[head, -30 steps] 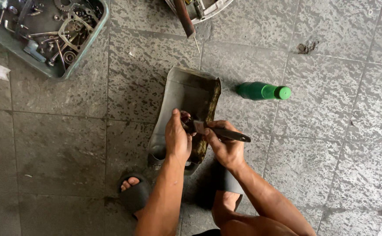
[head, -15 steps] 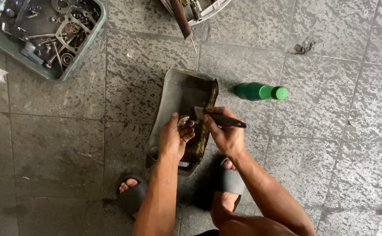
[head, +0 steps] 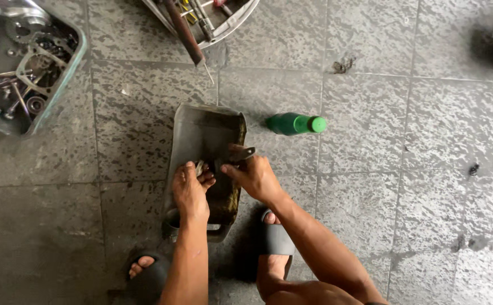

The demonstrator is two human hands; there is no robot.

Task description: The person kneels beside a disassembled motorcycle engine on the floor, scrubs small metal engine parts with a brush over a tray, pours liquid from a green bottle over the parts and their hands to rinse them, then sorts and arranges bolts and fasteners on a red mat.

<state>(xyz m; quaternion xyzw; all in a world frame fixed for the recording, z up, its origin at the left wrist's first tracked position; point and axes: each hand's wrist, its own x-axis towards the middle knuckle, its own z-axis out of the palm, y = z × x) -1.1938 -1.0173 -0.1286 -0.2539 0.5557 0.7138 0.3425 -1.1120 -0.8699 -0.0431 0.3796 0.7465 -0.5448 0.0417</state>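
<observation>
Grey speckled floor tiles (head: 382, 169) carry a dirty grey tray (head: 201, 133), set between the feet for reach; over it the left hand (head: 190, 189) pinches a small metal part (head: 199, 167) while right hand (head: 255, 175) grips a brush (head: 241, 152)

small part: mostly covered by the left hand (head: 190, 189); its kind could not be told.
tool: its handle was hidden inside the right hand (head: 255, 176).
parts bin (head: 60, 90): cut off at the floor's top-left corner.
tool tray (head: 229, 28): cut off by the top edge.
tub (head: 193, 130): its near end lay under the left forearm.
</observation>
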